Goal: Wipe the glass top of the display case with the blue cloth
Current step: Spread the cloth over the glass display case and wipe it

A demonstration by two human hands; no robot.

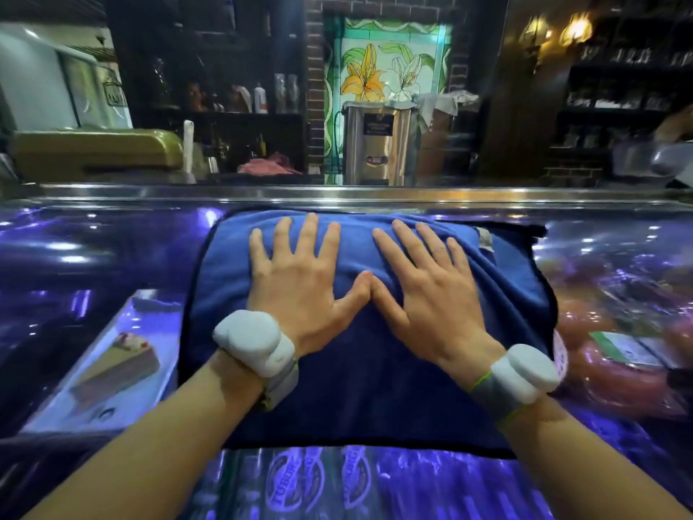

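A large blue cloth lies spread on the glass top of the display case, its far edge close to the metal rim. My left hand and my right hand press flat on the far half of the cloth, fingers spread, thumbs touching tip to tip. Neither hand grips the cloth; the palms rest on it. White devices are strapped to both wrists.
Under the glass I see a cake slice on a tray at the left, packaged goods at the right and cans near me. A steel rim borders the far edge. Behind stand a metal urn and shelves.
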